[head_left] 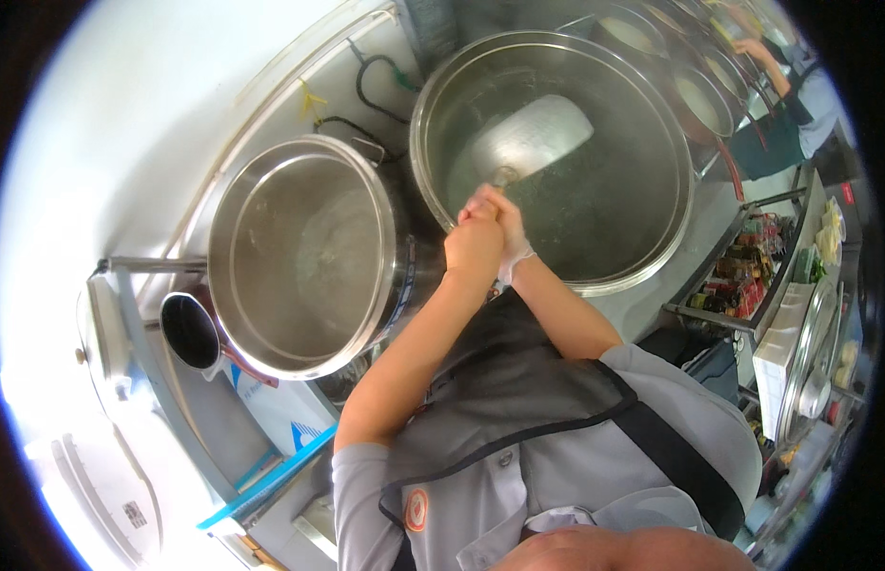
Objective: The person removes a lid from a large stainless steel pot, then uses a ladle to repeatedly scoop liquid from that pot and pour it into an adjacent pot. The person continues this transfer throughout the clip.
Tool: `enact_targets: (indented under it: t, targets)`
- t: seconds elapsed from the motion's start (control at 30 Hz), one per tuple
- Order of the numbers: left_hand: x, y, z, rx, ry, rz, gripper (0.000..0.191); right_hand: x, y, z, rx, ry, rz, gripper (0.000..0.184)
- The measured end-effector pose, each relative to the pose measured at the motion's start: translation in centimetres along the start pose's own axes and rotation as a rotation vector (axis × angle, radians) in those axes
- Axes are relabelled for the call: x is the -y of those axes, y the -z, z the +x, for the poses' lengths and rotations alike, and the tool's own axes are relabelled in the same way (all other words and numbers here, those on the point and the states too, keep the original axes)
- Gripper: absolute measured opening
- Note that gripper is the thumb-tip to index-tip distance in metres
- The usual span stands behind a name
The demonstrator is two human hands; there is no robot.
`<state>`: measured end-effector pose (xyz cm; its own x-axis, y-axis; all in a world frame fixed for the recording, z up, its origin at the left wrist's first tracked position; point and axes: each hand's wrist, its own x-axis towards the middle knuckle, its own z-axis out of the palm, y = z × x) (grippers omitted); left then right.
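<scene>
Both my hands grip the handle of a large metal spatula (539, 135) with a broad, shovel-like blade. My left hand (474, 246) and my right hand (512, 223) meet close together near the collar of the blade. A thin, clear glove cuff shows at my right wrist. The blade lies over the inside of a wide steel stockpot (674, 235), which holds cloudy, steaming liquid. Whether its edge dips under the surface cannot be told. My hands are at the pot's near rim. Most of the handle is hidden by my fingers.
A second steel stockpot (385, 314) with cloudy liquid stands to the left. Beside it hangs a dark-mouthed saucepan (191, 330). Several long-handled pans (699, 107) line the far right, near another person's arm (771, 68). A rack of bottles (742, 271) and a round metal lid (806, 357) are at right.
</scene>
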<state>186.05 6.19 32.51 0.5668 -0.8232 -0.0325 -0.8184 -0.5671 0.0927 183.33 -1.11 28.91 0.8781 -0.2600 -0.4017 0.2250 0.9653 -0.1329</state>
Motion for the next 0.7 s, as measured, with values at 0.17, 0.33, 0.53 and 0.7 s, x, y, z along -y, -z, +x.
enact_targets:
  t: [0.17, 0.33, 0.53, 0.7]
  targets:
    - [0.5, 0.8, -0.7, -0.118, 0.000, 0.021, 0.019, -0.8, -0.3, 0.8, 0.161, 0.115, 0.140, 0.019]
    - [2.8, 3.4, -2.8, -0.043, 0.002, -0.076, 0.020, -2.6, -3.0, -0.9, 0.057, 0.042, -0.063, 0.022]
    - [6.8, 8.4, -8.7, -0.132, 0.235, -0.319, 0.037, -7.1, -9.9, -3.3, 0.269, -0.082, -0.366, 0.023]
    - [10.7, 12.5, -15.3, -0.271, 0.501, -0.432, 0.051, -13.8, -15.3, -4.1, 0.483, -0.287, -0.515, 0.019]
